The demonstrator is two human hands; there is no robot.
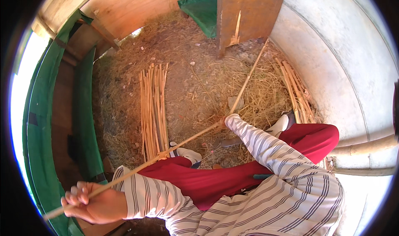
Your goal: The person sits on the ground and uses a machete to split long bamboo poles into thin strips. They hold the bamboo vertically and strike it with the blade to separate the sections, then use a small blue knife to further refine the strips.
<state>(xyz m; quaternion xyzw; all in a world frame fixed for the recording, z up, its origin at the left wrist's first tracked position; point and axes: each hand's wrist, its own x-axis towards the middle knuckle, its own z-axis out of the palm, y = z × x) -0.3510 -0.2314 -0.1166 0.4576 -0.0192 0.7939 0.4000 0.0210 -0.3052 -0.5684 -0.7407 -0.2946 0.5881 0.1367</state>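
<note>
Green sheeting (39,153) right there ahead of my left hand (102,205)! Beyond my right hand (225,123), dry straw (262,92), then a brown wooden panel (255,11); off right, a pale wall (328,53)!

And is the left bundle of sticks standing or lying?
Lying: its sticks stretch lengthwise along the ground, side by side.

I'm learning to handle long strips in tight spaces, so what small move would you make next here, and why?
I'd probably draw the long pale strip back slightly with the left hand: its far part runs up close to the brown panel, seemingly leaving little room ahead, and it bends near the right hand.
</note>
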